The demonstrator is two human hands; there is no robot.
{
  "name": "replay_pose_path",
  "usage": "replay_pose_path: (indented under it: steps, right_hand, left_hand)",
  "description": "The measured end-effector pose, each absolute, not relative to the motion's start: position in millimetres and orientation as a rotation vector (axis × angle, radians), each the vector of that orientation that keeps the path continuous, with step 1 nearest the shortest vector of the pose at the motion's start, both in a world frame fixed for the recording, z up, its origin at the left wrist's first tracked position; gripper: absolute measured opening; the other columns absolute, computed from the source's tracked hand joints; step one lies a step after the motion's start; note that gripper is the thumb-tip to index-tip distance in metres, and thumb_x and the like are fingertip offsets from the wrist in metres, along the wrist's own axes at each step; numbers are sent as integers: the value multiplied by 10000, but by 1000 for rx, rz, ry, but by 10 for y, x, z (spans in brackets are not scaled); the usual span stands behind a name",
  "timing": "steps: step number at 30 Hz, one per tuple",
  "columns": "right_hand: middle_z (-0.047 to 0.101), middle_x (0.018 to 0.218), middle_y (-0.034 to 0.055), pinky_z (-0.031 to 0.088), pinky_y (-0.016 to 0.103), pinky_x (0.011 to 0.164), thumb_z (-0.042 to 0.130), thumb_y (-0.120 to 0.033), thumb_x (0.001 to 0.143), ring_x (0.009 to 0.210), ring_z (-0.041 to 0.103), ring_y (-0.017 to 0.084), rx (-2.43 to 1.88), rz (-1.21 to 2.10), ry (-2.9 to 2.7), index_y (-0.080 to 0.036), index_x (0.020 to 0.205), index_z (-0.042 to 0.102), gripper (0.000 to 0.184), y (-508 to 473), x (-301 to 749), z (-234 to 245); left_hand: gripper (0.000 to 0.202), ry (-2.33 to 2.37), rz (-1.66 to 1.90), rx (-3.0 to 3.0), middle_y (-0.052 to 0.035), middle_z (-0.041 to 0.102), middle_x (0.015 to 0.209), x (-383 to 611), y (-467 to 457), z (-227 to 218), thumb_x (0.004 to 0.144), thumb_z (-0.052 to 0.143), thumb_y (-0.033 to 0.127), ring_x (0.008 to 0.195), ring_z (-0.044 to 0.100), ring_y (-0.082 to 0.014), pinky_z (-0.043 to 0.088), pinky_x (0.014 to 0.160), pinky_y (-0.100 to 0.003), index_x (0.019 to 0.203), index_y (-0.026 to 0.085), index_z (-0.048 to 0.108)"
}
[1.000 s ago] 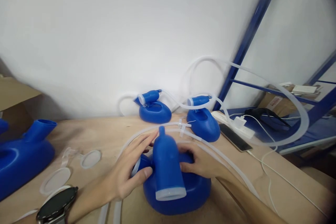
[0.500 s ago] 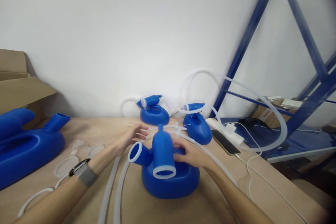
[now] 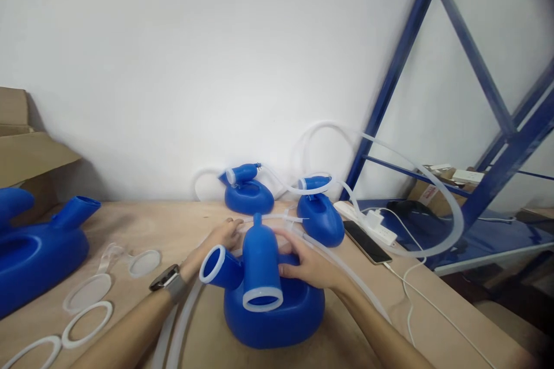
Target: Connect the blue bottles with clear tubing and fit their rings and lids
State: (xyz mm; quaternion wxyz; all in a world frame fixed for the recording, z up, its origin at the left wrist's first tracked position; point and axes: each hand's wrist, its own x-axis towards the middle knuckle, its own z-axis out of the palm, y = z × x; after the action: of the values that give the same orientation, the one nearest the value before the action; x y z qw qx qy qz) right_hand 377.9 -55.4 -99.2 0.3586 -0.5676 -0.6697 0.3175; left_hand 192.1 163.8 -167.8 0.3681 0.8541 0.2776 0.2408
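Observation:
A blue urinal bottle (image 3: 277, 326) sits in front of me, its white-rimmed neck (image 3: 212, 265) tilted to the left. Over its top lies a blue funnel-shaped cup (image 3: 261, 259), with a white ring round its wide mouth and a narrow spout pointing away from me. My right hand (image 3: 305, 259) grips the cup's right side, its thumb in front and the fingers partly hidden behind. Beyond the bottle, my left hand (image 3: 225, 234) has its fingers curled on a translucent tube (image 3: 268, 218); the cup and bottle partly cover that area.
Two more blue bottles (image 3: 249, 199) (image 3: 321, 222) with hoses stand by the wall. Another large bottle (image 3: 38, 253) lies left, near a cardboard box (image 3: 38, 158). White rings (image 3: 88, 323) and clear caps (image 3: 145, 263) lie left. A phone (image 3: 366, 241), power strip (image 3: 381, 233) and blue rack (image 3: 396, 75) are right.
My left hand has moved forward and right, and its spread fingers have closed at the tube. My right hand stays on the cup. The whole view has shifted slightly.

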Motion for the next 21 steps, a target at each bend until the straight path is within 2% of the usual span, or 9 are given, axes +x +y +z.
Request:
replay_pose_path:
  steps: [3, 7, 10, 11, 14, 16, 18, 21]
  right_hand:
    - [744, 1200, 89, 541, 468, 1047, 800, -609, 832, 1181, 682, 342, -1483, 759, -1753, -281, 1581, 455, 887, -547, 3789, -988]
    - [752, 1196, 98, 556, 478, 1028, 767, -582, 872, 1128, 711, 327, -1472, 834, -1720, -275, 1589, 440, 846, -537, 3767, -988]
    - [706, 1318, 125, 554, 488, 1035, 737, -524, 904, 1123, 714, 314, -1449, 807, -1714, -247, 1537, 512, 726, -523, 3776, -998]
    - [701, 1327, 126, 551, 493, 1039, 730, -498, 910, 1140, 706, 317, -1453, 778, -1721, -237, 1503, 553, 672, -517, 3790, -1006]
    - [754, 1176, 97, 553, 514, 1032, 703, -447, 923, 1183, 676, 339, -1511, 720, -1715, -233, 1396, 654, 521, -500, 3850, -1042]
    - [768, 1101, 84, 576, 500, 989, 710, -446, 915, 1147, 681, 342, -1544, 713, -1688, -242, 1342, 693, 474, -493, 3888, -1068]
    - [768, 1095, 85, 609, 460, 902, 726, -456, 901, 1038, 706, 322, -1551, 724, -1668, -240, 1308, 716, 461, -492, 3909, -1087]
    - [765, 1087, 85, 624, 386, 744, 727, -452, 899, 885, 710, 276, -1567, 748, -1646, -230, 1304, 723, 462, -499, 3914, -1098]
  left_hand:
    - [382, 849, 704, 2155, -144, 701, 1131, 1749, 1782, -1329, 906, 636, 465, 1132, 663, -322, 496, 1056, -499, 1129, 162, 700]
    - [448, 936, 759, 2052, -90, 731, 912, 1273, 1924, -733, 826, 593, 530, 906, 724, -302, 572, 794, -414, 1094, 180, 668]
    - [427, 944, 843, 1981, -68, 745, 1037, 819, 1906, -353, 744, 690, 516, 909, 730, -252, 563, 774, -350, 1041, 221, 605]
    - [459, 962, 858, 1939, -42, 742, 975, 684, 1879, -256, 713, 736, 520, 849, 720, -237, 554, 744, -338, 1041, 239, 581]
    - [553, 1067, 759, 1942, 49, 608, 634, 417, 1767, -61, 671, 792, 580, 613, 600, -201, 477, 598, -294, 1079, 271, 583]
    - [619, 1150, 660, 2012, 55, 530, 553, 360, 1700, 0, 661, 770, 676, 560, 537, -202, 432, 545, -290, 1111, 272, 638]
    - [677, 1174, 568, 2117, 27, 555, 580, 345, 1663, 25, 674, 712, 772, 593, 556, -222, 446, 560, -303, 1130, 272, 695]
    - [717, 1111, 568, 2255, -20, 657, 684, 255, 1660, 30, 737, 594, 851, 705, 631, -256, 515, 676, -328, 1133, 271, 739]
